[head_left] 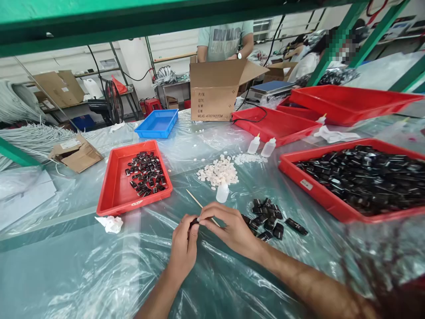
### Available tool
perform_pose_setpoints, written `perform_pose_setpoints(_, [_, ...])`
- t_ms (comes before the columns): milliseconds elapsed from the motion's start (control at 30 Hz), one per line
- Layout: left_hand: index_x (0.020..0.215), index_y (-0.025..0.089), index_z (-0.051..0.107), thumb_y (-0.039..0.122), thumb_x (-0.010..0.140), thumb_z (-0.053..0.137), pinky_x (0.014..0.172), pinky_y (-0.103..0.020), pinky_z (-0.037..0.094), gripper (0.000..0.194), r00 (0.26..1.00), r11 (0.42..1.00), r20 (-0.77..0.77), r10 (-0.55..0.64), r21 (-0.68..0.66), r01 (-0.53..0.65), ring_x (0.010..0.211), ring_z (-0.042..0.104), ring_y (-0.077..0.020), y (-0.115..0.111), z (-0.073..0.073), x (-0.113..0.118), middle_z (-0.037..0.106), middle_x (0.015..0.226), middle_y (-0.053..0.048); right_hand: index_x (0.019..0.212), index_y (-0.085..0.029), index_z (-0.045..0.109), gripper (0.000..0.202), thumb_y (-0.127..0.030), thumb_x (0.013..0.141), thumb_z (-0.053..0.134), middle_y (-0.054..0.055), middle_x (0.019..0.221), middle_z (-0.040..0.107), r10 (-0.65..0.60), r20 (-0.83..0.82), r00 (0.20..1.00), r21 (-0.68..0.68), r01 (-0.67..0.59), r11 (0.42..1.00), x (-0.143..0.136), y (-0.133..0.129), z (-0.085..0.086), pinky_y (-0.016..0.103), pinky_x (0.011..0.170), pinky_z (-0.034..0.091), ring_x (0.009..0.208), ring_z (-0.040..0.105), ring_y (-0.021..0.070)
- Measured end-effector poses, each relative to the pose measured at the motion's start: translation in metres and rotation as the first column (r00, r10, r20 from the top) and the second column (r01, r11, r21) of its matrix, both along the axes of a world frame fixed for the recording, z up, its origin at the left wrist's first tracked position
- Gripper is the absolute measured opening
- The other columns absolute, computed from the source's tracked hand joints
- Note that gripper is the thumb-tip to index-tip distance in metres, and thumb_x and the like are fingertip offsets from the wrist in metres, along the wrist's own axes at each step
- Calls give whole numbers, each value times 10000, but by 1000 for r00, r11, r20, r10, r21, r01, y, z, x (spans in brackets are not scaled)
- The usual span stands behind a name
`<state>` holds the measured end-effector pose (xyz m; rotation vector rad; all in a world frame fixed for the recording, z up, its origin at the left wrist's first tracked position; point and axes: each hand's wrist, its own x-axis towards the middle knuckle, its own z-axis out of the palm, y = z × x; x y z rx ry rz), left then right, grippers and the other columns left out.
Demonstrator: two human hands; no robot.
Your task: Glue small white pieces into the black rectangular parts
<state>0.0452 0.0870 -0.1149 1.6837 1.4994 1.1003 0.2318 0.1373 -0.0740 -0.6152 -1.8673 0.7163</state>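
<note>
In the middle of the head view, my left hand (184,243) is closed round a small black plastic part (194,222). My right hand (229,223) meets it there, thumb and fingertips pinched at the part's upper end; what they grip is too small to make out. A thin wooden stick (194,198) runs behind the right fingers, and whether they hold it I cannot tell. Right of that hand lies a loose pile of black plastic parts (267,215). Beyond the hands are a heap of small white pieces (217,171) and a small white bottle (222,193).
A red tray (109,181) with black parts stands at left, a fuller red tray (328,206) at right. Two dropper bottles (254,145), a blue tray (156,131) and a cardboard box (212,95) stand farther back. A green beam (133,22) crosses overhead. A person (226,42) stands behind the box.
</note>
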Motion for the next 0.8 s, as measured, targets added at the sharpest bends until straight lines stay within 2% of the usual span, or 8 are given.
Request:
perform_pose_setpoints(100, [1118, 266, 672, 532, 1110, 407, 594, -335, 460, 376, 997, 997, 52, -65, -30, 67, 493, 515, -181, -2, 1, 3, 492, 559, 74, 1011, -253, 750, 65, -199, 1024, 718, 23, 922, 753, -11, -8, 1000, -26, 11, 1000, -2, -3, -1, 271, 724, 605, 819, 741, 166])
perform_pose_setpoints(200, [1068, 275, 607, 580, 1109, 407, 536, -308, 450, 368, 978, 988, 186, -96, -102, 116, 452, 493, -162, -4, -1, 7, 464, 550, 98, 1001, -248, 767, 70, -205, 1025, 718, 17, 909, 740, -36, -20, 999, -62, 35, 997, -5, -7, -3, 264, 727, 594, 808, 726, 154])
perform_pose_setpoints(300, [1035, 278, 569, 623, 1103, 416, 480, -280, 442, 384, 940, 975, 322, -113, -147, 168, 422, 469, -142, -6, -4, 12, 468, 553, 109, 977, -262, 811, 63, -225, 994, 763, 12, 906, 739, -26, -102, 994, -200, 5, 980, -7, -10, -7, 273, 755, 587, 811, 719, 150])
perform_pose_setpoints(400, [1015, 276, 556, 633, 1099, 429, 434, -261, 412, 388, 914, 975, 398, -80, -158, 155, 396, 443, -132, -10, -5, 16, 451, 534, 117, 935, -278, 846, 43, -262, 958, 813, 13, 905, 744, 16, -167, 986, -328, -71, 942, -7, -9, -10, 277, 759, 581, 825, 723, 151])
perform_pose_setpoints(567, [1008, 263, 565, 645, 1086, 451, 382, -245, 354, 406, 886, 977, 463, -32, -174, 127, 379, 405, -118, -16, -2, 20, 418, 536, 123, 874, -255, 852, 104, -340, 934, 841, 21, 924, 741, 96, -189, 977, -393, -165, 905, -6, -3, -13, 271, 746, 600, 836, 739, 150])
perform_pose_setpoints(667, [1020, 257, 581, 645, 1073, 470, 389, -246, 355, 408, 896, 979, 444, -8, -179, 97, 393, 401, -119, -14, -1, 18, 416, 540, 124, 922, -254, 862, 119, -360, 955, 818, 33, 989, 752, 126, -169, 978, -357, -180, 917, -6, -4, -8, 286, 774, 621, 866, 752, 158])
perform_pose_setpoints(733, [1045, 260, 590, 634, 1073, 467, 409, -250, 379, 396, 905, 981, 426, 17, -182, 68, 410, 406, -125, -12, -1, 15, 421, 545, 123, 1070, -276, 868, 141, -352, 979, 792, 51, 1071, 763, 166, -88, 982, -247, -183, 952, -3, -4, -1, 309, 824, 634, 930, 762, 176])
perform_pose_setpoints(800, [1053, 269, 590, 622, 1071, 475, 430, -252, 391, 372, 903, 982, 429, 27, -180, 56, 427, 395, -126, -9, -3, 13, 422, 560, 122, 1229, -288, 837, 249, -341, 993, 776, 73, 1169, 765, 173, 6, 985, -90, -171, 981, 8, 1, 8, 324, 861, 640, 984, 760, 185])
